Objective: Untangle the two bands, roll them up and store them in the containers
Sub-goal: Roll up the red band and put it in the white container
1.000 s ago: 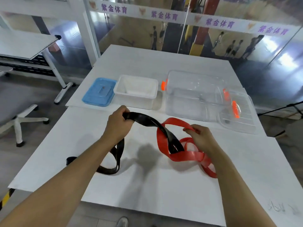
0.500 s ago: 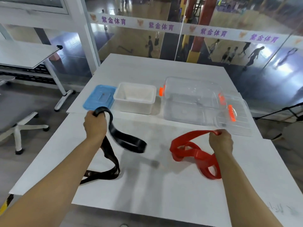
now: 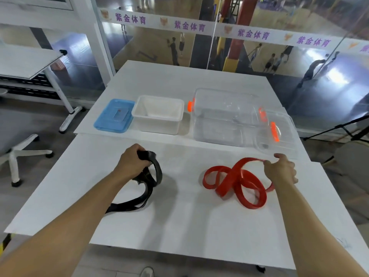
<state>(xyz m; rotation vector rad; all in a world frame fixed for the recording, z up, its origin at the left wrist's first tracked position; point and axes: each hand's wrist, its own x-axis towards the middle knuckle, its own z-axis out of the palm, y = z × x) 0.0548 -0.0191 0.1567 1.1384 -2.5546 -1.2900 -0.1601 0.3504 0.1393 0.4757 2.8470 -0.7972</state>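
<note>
Left hand (image 3: pixel 133 159) grips the black band (image 3: pixel 150 181); right hand (image 3: pixel 280 170) grips the red band (image 3: pixel 235 181), well apart.

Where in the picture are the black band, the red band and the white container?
black band (image 3: pixel 157 172), head view, on its upper loop beside the left hand.
red band (image 3: pixel 235 176), head view, on the middle crossing strip.
white container (image 3: pixel 157 124), head view, on its front wall.

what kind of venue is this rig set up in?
Likely a sports hall: the white table stands beside a glass wall overlooking an indoor court, where players stand, and a banner with purple characters runs across the glass.
</note>
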